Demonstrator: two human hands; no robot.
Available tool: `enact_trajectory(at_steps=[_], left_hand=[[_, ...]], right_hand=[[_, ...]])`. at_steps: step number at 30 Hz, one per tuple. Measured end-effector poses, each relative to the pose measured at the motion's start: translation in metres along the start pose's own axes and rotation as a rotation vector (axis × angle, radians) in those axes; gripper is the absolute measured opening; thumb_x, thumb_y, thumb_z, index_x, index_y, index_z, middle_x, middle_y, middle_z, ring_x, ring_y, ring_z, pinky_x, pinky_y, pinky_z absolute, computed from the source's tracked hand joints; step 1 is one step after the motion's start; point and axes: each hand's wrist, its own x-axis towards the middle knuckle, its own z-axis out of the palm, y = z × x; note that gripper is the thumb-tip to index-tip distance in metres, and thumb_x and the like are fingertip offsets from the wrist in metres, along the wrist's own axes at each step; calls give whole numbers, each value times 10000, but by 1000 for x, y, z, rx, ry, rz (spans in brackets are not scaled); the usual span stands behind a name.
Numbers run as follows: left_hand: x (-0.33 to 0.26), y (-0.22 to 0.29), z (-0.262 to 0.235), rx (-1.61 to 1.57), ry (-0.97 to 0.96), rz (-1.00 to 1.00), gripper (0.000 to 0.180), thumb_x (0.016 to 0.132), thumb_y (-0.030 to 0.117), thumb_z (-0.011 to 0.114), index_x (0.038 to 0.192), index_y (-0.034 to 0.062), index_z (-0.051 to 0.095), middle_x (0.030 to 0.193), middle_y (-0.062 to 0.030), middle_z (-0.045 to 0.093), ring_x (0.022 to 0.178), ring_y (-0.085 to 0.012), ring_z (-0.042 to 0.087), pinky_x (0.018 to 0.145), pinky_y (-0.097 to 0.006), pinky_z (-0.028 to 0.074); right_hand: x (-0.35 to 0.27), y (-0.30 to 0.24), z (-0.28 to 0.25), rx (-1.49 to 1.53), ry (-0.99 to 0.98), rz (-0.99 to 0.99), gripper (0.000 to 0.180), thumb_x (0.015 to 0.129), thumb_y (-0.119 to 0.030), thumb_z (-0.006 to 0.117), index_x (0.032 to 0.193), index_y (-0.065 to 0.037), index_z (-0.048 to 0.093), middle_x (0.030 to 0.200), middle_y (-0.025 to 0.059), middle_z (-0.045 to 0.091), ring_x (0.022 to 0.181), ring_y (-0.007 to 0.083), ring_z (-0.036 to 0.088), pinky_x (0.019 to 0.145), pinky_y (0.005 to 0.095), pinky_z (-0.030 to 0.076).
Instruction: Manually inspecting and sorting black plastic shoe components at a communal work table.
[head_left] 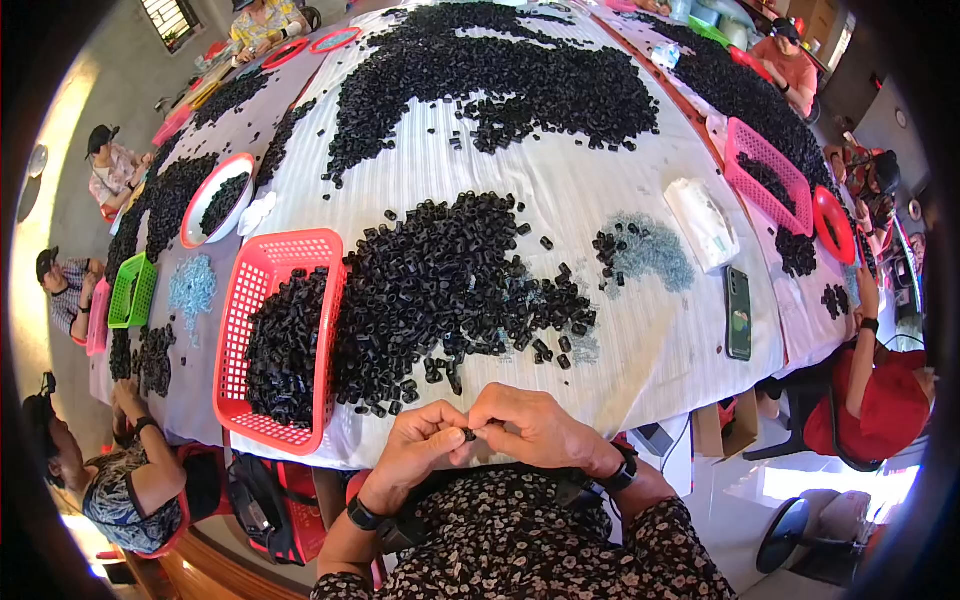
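At the table's near edge my two hands meet, fingertips together. My left hand point(426, 440) pinches a small black plastic part point(469, 434) between thumb and finger. Against that same part press the closed thumb and fingers of my right hand point(525, 428); whether they hold a second tiny piece is hidden. Just beyond my hands spreads a heap of similar black parts point(440, 290). A red-pink plastic basket point(326, 400), partly filled with more of them, stands to the left. Right of the heap lies a pile of small clear bluish pieces point(650, 255), some black parts beside it.
A dark phone point(738, 312) and a white tissue pack point(702, 225) lie on the right. Large black heaps point(560, 85) cover the far table. A pink basket point(768, 180), a green basket point(132, 290) and a white basin point(218, 200) stand farther out. Several people sit around.
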Motion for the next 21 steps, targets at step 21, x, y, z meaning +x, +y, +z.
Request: enact_trajectory(at_steps=[21], left_hand=[[-6, -5, -2, 15, 2, 62, 95, 886, 64, 587, 929, -17, 562, 862, -92, 637, 707, -111, 596, 684, -246, 496]], right_hand=[[3, 0, 5, 31, -51, 214, 103, 873, -115, 545, 921, -30, 510, 823, 115, 554, 734, 243, 575, 638, 336, 452]])
